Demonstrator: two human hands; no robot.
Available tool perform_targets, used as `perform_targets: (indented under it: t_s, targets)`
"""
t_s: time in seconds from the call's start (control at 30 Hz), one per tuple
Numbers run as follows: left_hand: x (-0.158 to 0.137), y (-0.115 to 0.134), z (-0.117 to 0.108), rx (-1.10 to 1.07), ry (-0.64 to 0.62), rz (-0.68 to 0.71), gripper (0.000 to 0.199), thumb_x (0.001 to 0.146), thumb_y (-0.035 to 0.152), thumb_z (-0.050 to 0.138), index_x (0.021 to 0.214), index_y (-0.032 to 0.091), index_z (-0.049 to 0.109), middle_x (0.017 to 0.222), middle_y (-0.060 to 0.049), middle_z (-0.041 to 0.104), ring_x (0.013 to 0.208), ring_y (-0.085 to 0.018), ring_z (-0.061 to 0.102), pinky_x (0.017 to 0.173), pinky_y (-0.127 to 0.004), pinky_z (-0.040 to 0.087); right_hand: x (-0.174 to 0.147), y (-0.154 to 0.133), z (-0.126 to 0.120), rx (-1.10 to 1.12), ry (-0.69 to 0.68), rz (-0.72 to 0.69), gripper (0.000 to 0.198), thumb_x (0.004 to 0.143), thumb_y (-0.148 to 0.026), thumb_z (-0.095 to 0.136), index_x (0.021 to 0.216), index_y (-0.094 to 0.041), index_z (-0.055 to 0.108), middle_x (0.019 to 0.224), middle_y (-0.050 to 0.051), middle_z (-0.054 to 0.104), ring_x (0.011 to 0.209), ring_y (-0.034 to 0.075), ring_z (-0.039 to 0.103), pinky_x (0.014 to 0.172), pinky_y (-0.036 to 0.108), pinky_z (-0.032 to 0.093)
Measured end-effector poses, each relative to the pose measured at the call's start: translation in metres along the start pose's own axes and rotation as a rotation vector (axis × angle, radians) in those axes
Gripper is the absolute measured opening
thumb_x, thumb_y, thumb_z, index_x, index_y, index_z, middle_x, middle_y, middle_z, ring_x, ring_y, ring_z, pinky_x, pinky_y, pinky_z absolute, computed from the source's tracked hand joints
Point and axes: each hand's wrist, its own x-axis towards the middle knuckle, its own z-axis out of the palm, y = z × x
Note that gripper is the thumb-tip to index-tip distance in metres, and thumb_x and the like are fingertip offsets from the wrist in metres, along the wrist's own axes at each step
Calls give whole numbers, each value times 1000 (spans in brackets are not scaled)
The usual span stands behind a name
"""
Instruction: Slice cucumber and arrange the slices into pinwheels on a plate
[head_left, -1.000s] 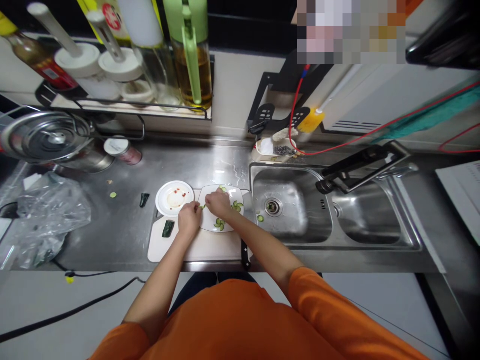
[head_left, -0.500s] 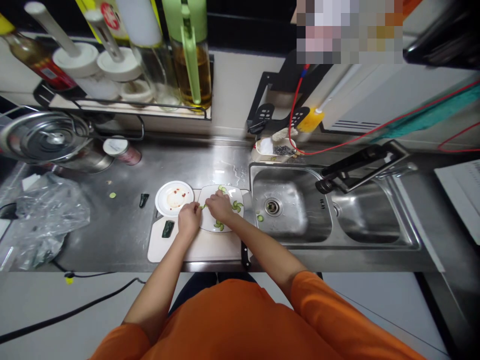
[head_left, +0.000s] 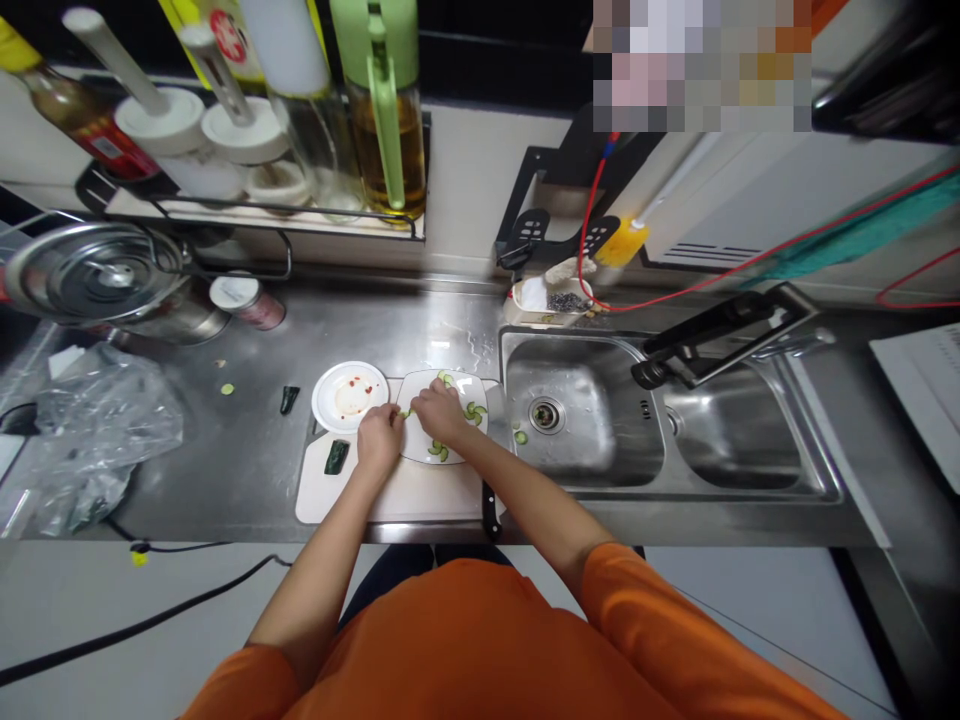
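Over the left side of a white plate (head_left: 463,461), my left hand (head_left: 380,436) pinches a small green cucumber slice (head_left: 405,413). My right hand (head_left: 439,411) has its fingers closed at the other end of that slice. Fanned cucumber slices (head_left: 475,412) lie in small groups around the plate. The plate rests partly on a white cutting board (head_left: 337,500). A dark-skinned cucumber piece (head_left: 336,457) is on the board, left of my left hand. Behind that hand stands a round white plate (head_left: 321,405) with red bits and a stain.
A knife (head_left: 490,510) lies by the board's right edge, its black handle toward me. The steel double sink (head_left: 585,400) is to the right. Cucumber scraps (head_left: 289,400), a can (head_left: 247,300), a pot (head_left: 161,315) and plastic bags (head_left: 105,410) occupy the left counter.
The view has shifted very slightly. Both hands keep nearly the same place and pose at the cucumber slice.
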Motion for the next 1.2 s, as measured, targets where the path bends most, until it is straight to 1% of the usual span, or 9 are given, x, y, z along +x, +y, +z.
perform_targets:
  t_s: [0.2, 0.33, 0.43, 0.53, 0.63, 0.83, 0.9, 1.03, 1.2]
  targets:
    - [-4, -1, -11, -15, 25, -15, 28, 82, 27, 47, 100, 18, 67, 94, -9, 69, 88, -21, 61, 81, -31, 43, -7, 0, -4, 60, 6, 39, 25, 89, -15, 43, 94, -19, 66, 97, 9, 62, 104, 25, 37, 76, 35, 31]
    - [-16, -14, -29, 21, 80, -54, 28, 83, 30, 47, 97, 19, 68, 92, -7, 69, 85, -21, 61, 80, -30, 44, -24, 1, -6, 113, 47, 92, 24, 88, -18, 44, 97, -21, 66, 99, 8, 62, 104, 25, 38, 75, 34, 32]
    - [-30, -26, -35, 62, 68, -92, 28, 82, 30, 48, 99, 18, 68, 92, -8, 69, 83, -21, 61, 80, -31, 44, -41, -1, -5, 149, 54, 143, 22, 87, -20, 47, 95, -22, 67, 98, 7, 63, 105, 25, 39, 77, 34, 33]
    - [-42, -30, -29, 99, 23, -104, 30, 82, 31, 49, 102, 18, 67, 93, -9, 68, 86, -23, 61, 80, -31, 44, -56, -6, -3, 175, 52, 160, 21, 87, -20, 48, 93, -21, 68, 97, 7, 64, 104, 25, 40, 80, 35, 32]
    - [-46, -26, -16, 148, 5, -115, 33, 84, 33, 49, 107, 16, 64, 97, -12, 66, 90, -25, 60, 80, -33, 44, -67, -13, 1, 193, 56, 160, 20, 87, -21, 49, 94, -21, 67, 98, 7, 64, 105, 25, 40, 80, 35, 32]
    - [-48, -15, 4, 180, 57, -130, 34, 88, 30, 43, 116, 18, 57, 112, -14, 59, 89, -24, 59, 76, -33, 44, -75, -21, 6, 192, 66, 145, 18, 88, -23, 49, 95, -22, 66, 100, 6, 63, 106, 24, 39, 78, 34, 33]
    - [-48, -16, 6, 168, 85, -133, 32, 87, 30, 44, 113, 19, 59, 111, -13, 59, 88, -23, 59, 75, -33, 44, -77, -22, 7, 192, 65, 149, 18, 88, -22, 49, 94, -22, 66, 99, 7, 63, 106, 24, 40, 78, 34, 34]
    - [-46, -19, 7, 103, 136, -145, 25, 83, 29, 49, 102, 18, 61, 101, -12, 61, 86, -23, 59, 74, -33, 44, -79, -23, 8, 200, 57, 152, 19, 88, -22, 48, 95, -22, 66, 99, 7, 63, 106, 25, 39, 78, 34, 34]
    - [-46, -23, -3, -98, 139, -158, 18, 81, 30, 50, 86, 19, 63, 87, -6, 66, 79, -20, 60, 75, -30, 43, -77, -24, 7, 262, 72, 164, 18, 86, -21, 51, 94, -22, 67, 97, 6, 64, 104, 24, 41, 78, 33, 35]
